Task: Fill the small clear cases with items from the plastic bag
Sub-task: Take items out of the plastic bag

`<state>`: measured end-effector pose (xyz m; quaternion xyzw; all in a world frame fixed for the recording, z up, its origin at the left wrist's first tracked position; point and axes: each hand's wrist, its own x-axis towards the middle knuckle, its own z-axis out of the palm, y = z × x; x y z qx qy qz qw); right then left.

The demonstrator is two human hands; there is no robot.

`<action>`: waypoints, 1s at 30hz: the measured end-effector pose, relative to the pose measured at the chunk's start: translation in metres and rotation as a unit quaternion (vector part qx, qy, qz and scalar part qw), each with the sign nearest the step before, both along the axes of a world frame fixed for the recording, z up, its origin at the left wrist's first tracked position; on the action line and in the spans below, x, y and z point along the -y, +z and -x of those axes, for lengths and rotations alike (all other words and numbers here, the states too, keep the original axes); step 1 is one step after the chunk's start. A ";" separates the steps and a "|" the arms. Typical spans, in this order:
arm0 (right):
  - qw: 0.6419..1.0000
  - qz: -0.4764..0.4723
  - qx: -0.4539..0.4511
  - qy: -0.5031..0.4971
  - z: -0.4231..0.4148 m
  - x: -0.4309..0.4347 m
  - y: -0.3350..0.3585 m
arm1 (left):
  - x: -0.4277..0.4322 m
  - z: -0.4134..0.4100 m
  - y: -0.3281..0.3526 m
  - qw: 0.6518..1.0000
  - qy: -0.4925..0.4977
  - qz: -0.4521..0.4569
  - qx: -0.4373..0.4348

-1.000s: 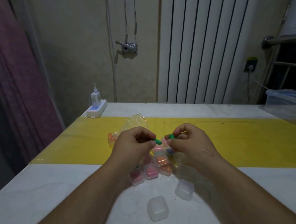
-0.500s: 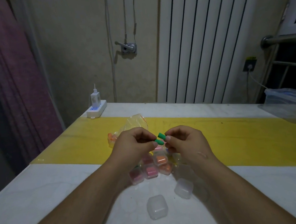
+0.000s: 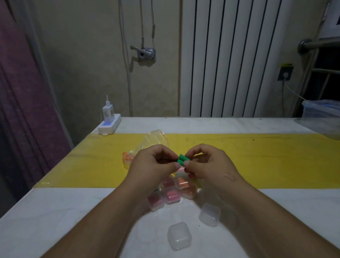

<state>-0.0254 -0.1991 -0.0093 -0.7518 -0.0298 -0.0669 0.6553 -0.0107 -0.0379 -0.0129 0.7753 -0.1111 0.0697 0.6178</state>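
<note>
Both hands, left hand [image 3: 154, 166] and right hand [image 3: 207, 164], pinch green pieces [image 3: 181, 160] above filled cases [image 3: 170, 195].

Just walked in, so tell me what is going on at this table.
A person is packing small items into clear cases. The left hand and right hand together pinch two green pieces side by side above the table. Below them sit several filled cases with pink and orange contents, and two closed cases that look empty lie nearer. The plastic bag lies on the yellow strip behind.
</note>
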 end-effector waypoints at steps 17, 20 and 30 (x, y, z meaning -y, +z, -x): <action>0.991 0.053 0.028 -0.117 -0.018 0.028 0.001 | 0.024 0.018 -0.003 0.823 -0.192 -0.475 0.246; 0.991 0.059 0.029 -0.120 -0.018 0.028 0.000 | 0.024 0.019 -0.002 0.805 -0.216 -0.499 0.237; 0.996 0.000 0.030 -0.088 -0.011 0.026 0.006 | 0.010 0.012 0.001 0.963 -0.112 -0.208 0.134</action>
